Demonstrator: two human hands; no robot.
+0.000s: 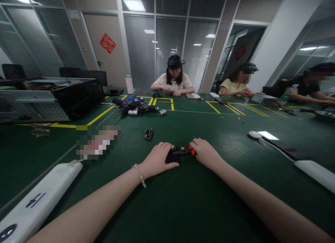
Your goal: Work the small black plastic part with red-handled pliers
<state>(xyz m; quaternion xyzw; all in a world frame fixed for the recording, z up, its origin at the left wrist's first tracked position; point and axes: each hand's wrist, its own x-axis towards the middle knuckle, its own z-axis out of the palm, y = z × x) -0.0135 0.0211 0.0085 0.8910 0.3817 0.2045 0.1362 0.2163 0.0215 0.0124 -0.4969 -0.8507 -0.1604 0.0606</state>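
Note:
Low over the green table, my left hand [158,161] is closed around a small black part [172,157], thumb on the near side and fingers on the far side. My right hand [205,150] grips red-handled pliers [185,151]. Their metal jaws point left and reach onto the black part; whether they pinch anything there is too small to tell. A small black and silver piece [148,133] lies apart on the table, beyond my left hand.
A white device [42,197] marked with a number lies at left, a white adapter [316,171] with cable at right. Farther off are black cables and tools [136,106], a computer case [52,100] and a pink bottle [129,84]. Several people sit across the green table [209,208].

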